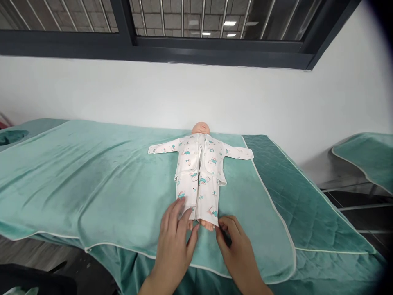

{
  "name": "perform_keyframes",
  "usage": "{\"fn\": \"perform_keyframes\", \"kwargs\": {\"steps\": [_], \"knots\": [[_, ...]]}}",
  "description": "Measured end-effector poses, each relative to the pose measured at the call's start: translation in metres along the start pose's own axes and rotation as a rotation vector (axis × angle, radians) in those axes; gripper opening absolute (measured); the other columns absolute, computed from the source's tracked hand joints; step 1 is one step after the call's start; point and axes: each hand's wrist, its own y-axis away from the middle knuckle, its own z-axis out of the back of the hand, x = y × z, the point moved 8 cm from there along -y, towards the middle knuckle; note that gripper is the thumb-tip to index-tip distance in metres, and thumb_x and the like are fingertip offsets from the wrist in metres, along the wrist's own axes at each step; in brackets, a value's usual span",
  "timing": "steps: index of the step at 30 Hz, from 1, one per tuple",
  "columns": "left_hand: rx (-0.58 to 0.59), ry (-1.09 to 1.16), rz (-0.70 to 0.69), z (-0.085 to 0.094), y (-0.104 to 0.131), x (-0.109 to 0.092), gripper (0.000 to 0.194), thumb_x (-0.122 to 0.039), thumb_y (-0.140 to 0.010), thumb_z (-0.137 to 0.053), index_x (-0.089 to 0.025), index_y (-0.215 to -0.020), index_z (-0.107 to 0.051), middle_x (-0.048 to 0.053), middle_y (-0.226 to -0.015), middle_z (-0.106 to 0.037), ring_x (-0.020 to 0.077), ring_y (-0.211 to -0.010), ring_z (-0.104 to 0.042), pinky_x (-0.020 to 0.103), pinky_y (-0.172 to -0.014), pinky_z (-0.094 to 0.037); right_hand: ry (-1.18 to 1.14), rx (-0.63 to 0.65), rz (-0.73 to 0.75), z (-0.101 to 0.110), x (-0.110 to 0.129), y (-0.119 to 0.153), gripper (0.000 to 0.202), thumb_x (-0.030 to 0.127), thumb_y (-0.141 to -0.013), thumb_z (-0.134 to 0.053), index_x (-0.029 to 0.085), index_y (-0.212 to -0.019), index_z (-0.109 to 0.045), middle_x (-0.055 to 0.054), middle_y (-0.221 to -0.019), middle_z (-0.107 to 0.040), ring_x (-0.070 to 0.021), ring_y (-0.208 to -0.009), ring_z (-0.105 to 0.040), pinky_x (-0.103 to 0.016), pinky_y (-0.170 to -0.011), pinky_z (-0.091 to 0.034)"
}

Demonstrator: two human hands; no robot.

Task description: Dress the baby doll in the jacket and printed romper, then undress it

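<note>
A baby doll (201,128) lies on its back on the green blanket (135,180), head toward the wall and feet toward me. It is dressed in a white printed baby jacket (187,153), sleeves stretched out to both sides, and matching baby trousers (208,196). At the trousers' left leg is my left hand (173,233), fingers apart and lying over the cloth near the cuff. My right hand (233,241) pinches the outer hem of the right leg between thumb and forefinger. Toes of the doll peek out below the cuffs.
Under the blanket is a darker green quilted cover (282,184). A white wall (123,90) with a dark-framed barred window (215,51) rises behind the bed. At the right stand another green-covered surface (368,155) and metal rails (365,207). A black object (33,280) sits lower left.
</note>
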Motion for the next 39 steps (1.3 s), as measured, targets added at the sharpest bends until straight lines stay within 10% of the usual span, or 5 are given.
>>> {"fn": "perform_keyframes", "kwargs": {"steps": [19,27,32,39], "knots": [[-0.065,0.244,0.007,0.013,0.009,0.023,0.031,-0.016,-0.089,-0.062,-0.024,-0.119,-0.057,0.008,-0.113,-0.057,0.0214,-0.107,-0.054,0.036,-0.09,-0.048,-0.118,0.172,0.016,0.007,-0.01,-0.002,0.025,0.014,-0.094,-0.042,0.024,-0.113,-0.055,-0.007,-0.113,-0.059,-0.0187,-0.102,-0.059,-0.031,-0.086,-0.051],[-0.009,0.76,0.751,-0.031,-0.094,0.135,0.045,-0.053,-0.088,-0.058,-0.021,-0.119,-0.059,0.012,-0.134,-0.057,0.0274,-0.125,-0.052,0.042,-0.105,-0.041,-0.456,-0.188,-0.483,0.041,-0.094,-0.126,0.029,0.039,-0.082,-0.068,0.02,-0.104,-0.063,-0.007,-0.111,-0.068,-0.0239,-0.107,-0.064,-0.038,-0.097,-0.051],[0.205,0.998,0.894,-0.059,-0.137,0.137,0.063,-0.059,-0.074,-0.071,-0.02,-0.122,-0.062,0.013,-0.135,-0.061,0.0312,-0.122,-0.057,0.042,-0.1,-0.045,-0.98,-0.09,-0.692,0.001,-0.12,-0.2,0.014,0.029,-0.084,-0.067,0.019,-0.093,-0.067,-0.01,-0.114,-0.071,-0.0195,-0.105,-0.067,-0.026,-0.088,-0.058],[0.363,1.177,0.792,-0.06,-0.155,0.119,0.056,-0.05,-0.069,-0.079,-0.015,-0.112,-0.069,0.015,-0.124,-0.068,0.0333,-0.115,-0.063,0.044,-0.097,-0.049,-1.01,0.038,-0.692,-0.019,-0.111,-0.227,0.012,0.023,-0.084,-0.069,0.016,-0.093,-0.07,-0.011,-0.1,-0.075,-0.0212,-0.086,-0.07,-0.03,-0.07,-0.06]]}}
